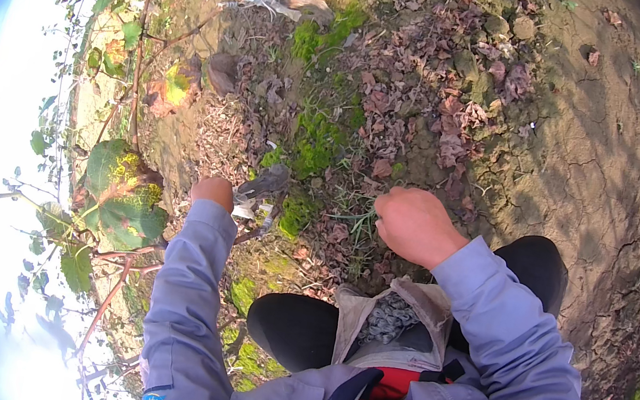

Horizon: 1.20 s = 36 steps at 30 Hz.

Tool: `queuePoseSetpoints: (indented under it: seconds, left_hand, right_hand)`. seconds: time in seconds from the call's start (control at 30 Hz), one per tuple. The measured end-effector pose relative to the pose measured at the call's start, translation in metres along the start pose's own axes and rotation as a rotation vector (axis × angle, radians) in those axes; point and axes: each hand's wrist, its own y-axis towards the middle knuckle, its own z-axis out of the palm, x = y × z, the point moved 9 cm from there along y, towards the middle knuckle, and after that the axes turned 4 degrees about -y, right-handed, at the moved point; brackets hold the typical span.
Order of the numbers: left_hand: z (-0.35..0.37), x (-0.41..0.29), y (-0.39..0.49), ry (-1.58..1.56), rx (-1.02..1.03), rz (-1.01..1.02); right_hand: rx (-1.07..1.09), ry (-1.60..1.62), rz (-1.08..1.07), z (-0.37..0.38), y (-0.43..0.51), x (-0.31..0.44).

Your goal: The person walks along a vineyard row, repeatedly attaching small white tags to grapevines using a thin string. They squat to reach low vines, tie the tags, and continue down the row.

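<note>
My left hand (215, 189) is curled beside a cut grapevine stump (268, 182) that has whitish plastic film (246, 208) wrapped around it. The sleeve and wrist hide most of those fingers, so what they hold cannot be made out. To the right, my right hand (416, 225) has its fingers folded in, just above thin green grass blades (358, 218). Whether anything is between those fingertips is hidden. At my waist, between my knees, an open cloth pouch (350, 324) holds a bundle of grey coiled ties or cord (389, 318).
Vine canes (142, 46) and a large spotted leaf (128, 201) spread along my left. Farther up stands another stump (316, 8) wrapped in film. Dry fallen leaves (452, 120) and moss (316, 143) cover the ground; cracked bare soil (584, 154) lies to the right.
</note>
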Motion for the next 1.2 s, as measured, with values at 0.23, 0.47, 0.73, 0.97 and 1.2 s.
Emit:
queuePoseSetpoints:
  seconds: [0.23,0.47,0.73,0.97,1.2]
  left_hand:
    - [0.017,-0.017,0.002,0.19,-0.079,0.107]
    - [-0.012,-0.021,-0.01,-1.334,0.301,0.173]
    - [-0.12,-0.169,-0.094,-1.026,-0.409,0.564]
    - [-0.101,-0.193,-0.126,-0.738,-0.695,0.544]
    - [-0.056,-0.051,-0.214,-1.147,-1.033,0.244]
  right_hand:
    - [-0.003,-0.001,-0.009,-0.002,-0.006,0.001]
    - [0.033,-0.014,-0.006,0.004,-0.013,-0.001]
    - [0.017,-0.014,-0.005,-0.004,-0.009,0.0]
    - [0.106,-0.082,0.054,-0.006,-0.027,-0.01]
    - [0.128,-0.111,0.071,-0.007,-0.033,-0.012]
